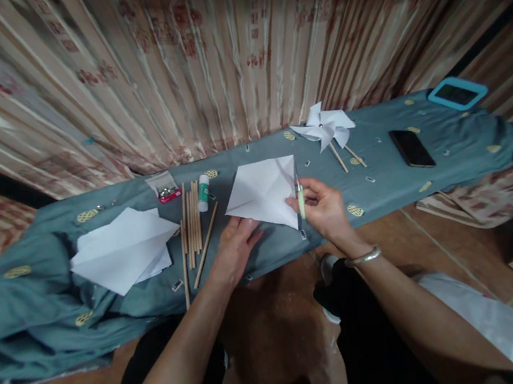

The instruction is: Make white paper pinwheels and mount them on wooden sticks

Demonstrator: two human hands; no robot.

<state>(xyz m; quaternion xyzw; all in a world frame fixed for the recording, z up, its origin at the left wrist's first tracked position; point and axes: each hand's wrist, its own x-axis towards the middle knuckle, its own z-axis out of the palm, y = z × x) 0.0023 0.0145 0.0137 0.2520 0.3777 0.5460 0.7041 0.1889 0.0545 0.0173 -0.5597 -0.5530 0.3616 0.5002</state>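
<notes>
A creased white square sheet of paper point(261, 190) lies in the middle of the cloth-covered table. My left hand point(237, 245) rests at its lower left edge, fingertips touching the paper and thumb held apart. Pale green-handled scissors point(301, 200) are in my right hand point(323, 207), which is closed around the handles. Their blades point away from me along the sheet's right edge; whether they are cutting into it I cannot tell. Left of the sheet lie several wooden sticks point(194, 219) and a green-and-white glue stick point(203, 193).
White sheets point(121, 252) are piled at left, below a small box of metal pins point(165, 187). A paper pinwheel point(324, 126) with sticks point(347, 156) lies back right. Farther right are a phone point(411, 148) and a blue-framed device point(457, 93). A curtain point(213, 60) hangs behind.
</notes>
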